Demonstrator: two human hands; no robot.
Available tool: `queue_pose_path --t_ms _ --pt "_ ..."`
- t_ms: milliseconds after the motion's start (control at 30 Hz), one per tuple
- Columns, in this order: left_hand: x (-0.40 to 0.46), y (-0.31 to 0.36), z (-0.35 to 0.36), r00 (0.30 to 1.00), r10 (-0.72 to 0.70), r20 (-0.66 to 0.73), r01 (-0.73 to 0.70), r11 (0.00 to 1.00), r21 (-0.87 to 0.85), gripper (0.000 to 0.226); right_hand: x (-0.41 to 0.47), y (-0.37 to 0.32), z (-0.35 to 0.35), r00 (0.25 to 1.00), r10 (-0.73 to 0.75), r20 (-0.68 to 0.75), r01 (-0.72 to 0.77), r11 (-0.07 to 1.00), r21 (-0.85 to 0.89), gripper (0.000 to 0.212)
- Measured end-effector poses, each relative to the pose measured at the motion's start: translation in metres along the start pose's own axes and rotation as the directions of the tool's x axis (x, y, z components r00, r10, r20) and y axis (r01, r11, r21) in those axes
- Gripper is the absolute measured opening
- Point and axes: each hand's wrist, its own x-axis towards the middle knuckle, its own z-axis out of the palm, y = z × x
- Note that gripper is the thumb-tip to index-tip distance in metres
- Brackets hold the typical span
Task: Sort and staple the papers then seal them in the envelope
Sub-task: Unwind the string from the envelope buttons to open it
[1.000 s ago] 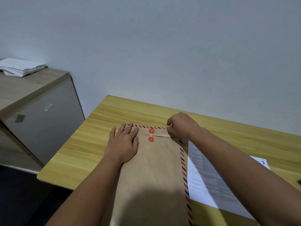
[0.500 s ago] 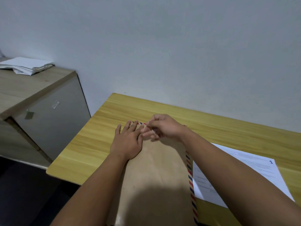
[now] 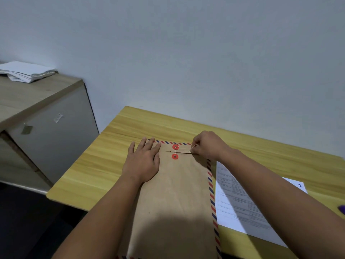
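Observation:
A brown envelope (image 3: 179,193) with a red-and-blue striped border lies lengthwise on the wooden table (image 3: 104,165), its flap folded down at the far end. Two red closure discs (image 3: 175,151) sit on the flap and the body. A thin white string (image 3: 186,147) runs from the upper disc to my right hand (image 3: 207,144), which pinches it just right of the discs. My left hand (image 3: 143,161) lies flat, fingers spread, on the envelope's left part. A printed sheet (image 3: 240,206) marked "1" lies right of the envelope, partly under my right forearm.
A low cabinet (image 3: 46,118) stands left of the table, with a stack of white papers (image 3: 24,71) on top. A grey wall runs right behind the table. A small purple object (image 3: 342,209) shows at the right edge. The table's near-left edge drops to dark floor.
My right hand moved from over the discs to the right, drawing the string out from the upper disc. Both discs show again. My left hand stayed flat on the envelope.

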Motion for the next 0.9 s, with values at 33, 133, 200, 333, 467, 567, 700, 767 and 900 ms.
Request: queue_pose_path --t_ms 33,133,200,333,467,567,700,767,900 --pt "0.000 0.000 0.000 1.000 -0.001 0.001 0.001 1.000 0.000 0.054 0.003 0.001 0.000 1.000 -0.002 -0.022 0.002 1.000 -0.009 0.009" --pt "0.000 0.000 -0.001 1.000 0.000 0.003 0.000 1.000 -0.002 0.054 0.014 0.000 0.000 0.996 0.036 -0.081 -0.029 0.996 0.082 0.010" --pt "0.000 0.001 -0.001 1.000 -0.001 -0.001 0.001 1.000 -0.007 0.054 0.021 -0.004 -0.002 0.999 0.020 -0.046 -0.011 0.981 0.191 0.008" --pt "0.000 0.000 0.000 1.000 -0.001 0.003 0.001 1.000 0.002 0.054 0.022 -0.025 -0.002 0.983 -0.125 0.137 0.051 0.893 0.448 0.007" --pt "0.000 0.001 -0.001 1.000 0.002 0.000 -0.002 1.000 0.005 0.055 0.032 -0.046 0.015 0.995 0.043 -0.095 0.029 0.763 0.646 0.014" --pt "0.000 0.001 -0.001 1.000 0.004 -0.004 -0.004 1.000 0.007 0.054 0.040 -0.047 0.021 0.952 0.273 -0.141 -0.073 0.645 0.761 0.018" --pt "0.000 0.000 0.001 1.000 -0.001 -0.010 0.001 1.000 0.000 0.054 0.038 -0.037 0.018 0.891 0.451 -0.041 -0.127 0.336 0.933 0.008" --pt "0.000 0.000 0.001 1.000 0.000 -0.006 0.000 1.000 0.001 0.054 0.034 -0.033 0.015 0.906 0.421 0.049 -0.130 0.167 0.977 0.004" --pt "0.001 0.000 0.001 1.000 0.003 0.003 -0.003 1.000 0.012 0.054 0.023 -0.027 0.015 0.945 0.291 0.150 -0.224 0.239 0.945 0.005"
